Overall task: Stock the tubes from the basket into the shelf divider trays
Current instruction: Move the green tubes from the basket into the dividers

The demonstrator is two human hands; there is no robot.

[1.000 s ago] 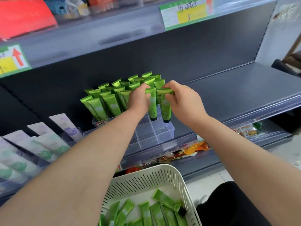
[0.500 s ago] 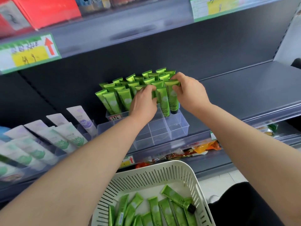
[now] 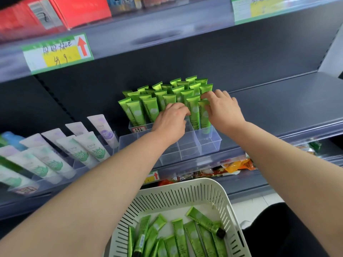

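Observation:
Several green tubes [image 3: 148, 108] stand upright in the clear divider tray [image 3: 208, 143] on the middle shelf. My left hand [image 3: 169, 121] pinches a green tube [image 3: 194, 112] that stands in a front compartment. My right hand [image 3: 225, 112] pinches the top of the neighbouring green tube [image 3: 204, 118], the rightmost in the front row. Both tubes sit with their caps down in the tray. The front row of compartments holds nothing. Below, a white slotted basket [image 3: 185, 193] holds several more green tubes [image 3: 179, 236] lying flat.
White and lilac tubes [image 3: 83, 151] lean in trays to the left on the same shelf. The dark shelf [image 3: 278, 104] extends to the right of the tray. A price label [image 3: 57, 52] hangs on the shelf above, and snack packets [image 3: 235, 165] lie on the shelf below.
Both hands have lowered their green tubes into the front tray compartments. The view has shifted, so the tray and basket sit further right.

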